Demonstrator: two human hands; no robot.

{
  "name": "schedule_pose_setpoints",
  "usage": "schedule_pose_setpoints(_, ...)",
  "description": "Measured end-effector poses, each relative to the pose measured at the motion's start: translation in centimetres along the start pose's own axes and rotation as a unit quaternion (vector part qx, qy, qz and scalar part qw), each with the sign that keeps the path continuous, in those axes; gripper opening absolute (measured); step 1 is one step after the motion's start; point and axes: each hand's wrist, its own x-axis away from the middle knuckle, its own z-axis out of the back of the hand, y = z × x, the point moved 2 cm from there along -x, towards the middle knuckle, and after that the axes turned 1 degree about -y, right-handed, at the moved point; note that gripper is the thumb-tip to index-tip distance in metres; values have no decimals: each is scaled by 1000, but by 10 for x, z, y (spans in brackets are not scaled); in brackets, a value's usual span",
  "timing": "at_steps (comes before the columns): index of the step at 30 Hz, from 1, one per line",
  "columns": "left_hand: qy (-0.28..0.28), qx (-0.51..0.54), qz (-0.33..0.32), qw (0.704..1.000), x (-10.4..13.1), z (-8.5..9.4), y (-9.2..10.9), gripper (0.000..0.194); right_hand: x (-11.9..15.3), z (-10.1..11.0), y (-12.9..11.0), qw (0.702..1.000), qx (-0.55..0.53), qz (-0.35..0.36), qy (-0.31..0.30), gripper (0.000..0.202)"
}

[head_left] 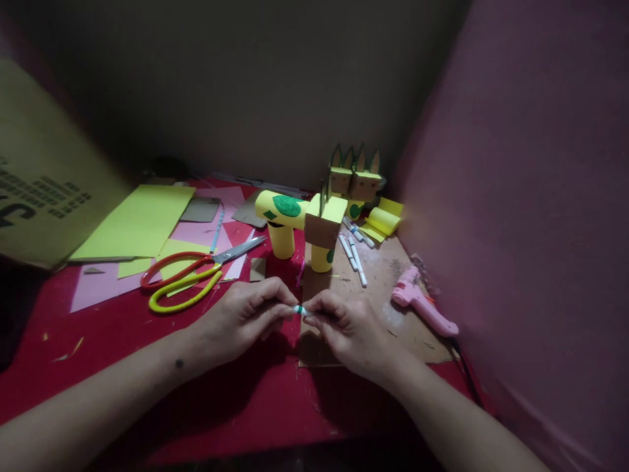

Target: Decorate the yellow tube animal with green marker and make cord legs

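Note:
Between the fingertips of both hands is a small white marker (301,311) with a green band. My left hand (258,308) pinches its left end, and my right hand (344,324) pinches the other; most of the marker is hidden by fingers. Just beyond them stands a yellow paper animal figure (280,206) with green spots, a brown cardboard face and tube legs. Several white markers (354,255) lie on the cardboard sheet (388,308) past my right hand. Scissors (196,275) with red and yellow handles lie beyond my left forearm.
A pink glue gun (422,301) with a dark cord lies at the right. Two cardboard faces with pointed ears (361,180) stand at the back, near a curled yellow paper piece (383,219). Yellow sheets (137,223) and pink scraps lie left, beside a large cardboard box (44,177).

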Motion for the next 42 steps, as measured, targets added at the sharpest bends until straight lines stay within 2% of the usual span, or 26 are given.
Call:
schedule_pose_setpoints(4, 9, -34, -31, 999, -4, -4, -2, 19, -3, 3, 2, 999, -6, -32, -13, 11)
schedule_pose_setpoints(7, 6, -27, 1, 1000, -6, -5, -4, 17, -5, 16, 11, 996, 3, -85, -15, 13)
schedule_pose_setpoints(9, 26, -2, 35, 999, -4, -3, -9, 28, -7, 32, 22, 990, 19, -132, 41, 13)
schedule_pose_setpoints(10, 42, 3, 46, 998, -3, -1, -12, 32, -8, 43, 28, 980, 39, -154, 116, 13)
schedule_pose_setpoints(11, 58, -1, 52, 997, -3, 0, -15, 32, -11, 52, 34, 972, 60, -163, 159, 13)
schedule_pose_setpoints(13, 74, -22, 45, 996, -1, 1, -21, 28, -20, 66, 46, 959, 95, -178, 202, 26)
schedule_pose_setpoints(16, 49, -60, -2, 997, 0, -1, -26, 22, -42, 80, 58, 941, 150, -210, 220, 31)
schedule_pose_setpoints(20, 12, -92, -80, 992, 5, -4, -27, 17, -69, 82, 65, 925, 222, -217, 221, 34)
schedule_pose_setpoints(26, 37, -102, -126, 986, 11, 3, -25, 18, -80, 67, 73, 907, 295, -229, 194, 33)
schedule_pose_setpoints(32, 61, -114, -156, 979, 17, 10, -15, 19, -65, 61, 55, 907, 316, -172, 219, 32)
schedule_pose_setpoints(35, 47, -116, -130, 984, 18, 22, -7, 21, -51, 51, 42, 911, 293, -128, 262, 27)
schedule_pose_setpoints(37, 43, -128, -104, 985, 15, 39, -1, 23, -40, 39, 33, 919, 265, -81, 282, 24)
schedule_pose_setpoints(39, 65, -145, -57, 986, 8, 62, 1, 22, -29, 22, 20, 928, 208, 43, 306, 20)
schedule_pose_setpoints(40, 83, -151, -4, 985, 2, 76, -1, 19, -24, 12, 14, 933, 182, 86, 297, 20)
schedule_pose_setpoints(42, 126, -159, 47, 978, -12, 109, -6, 16, -19, -8, 5, 954, 161, 144, 206, 21)
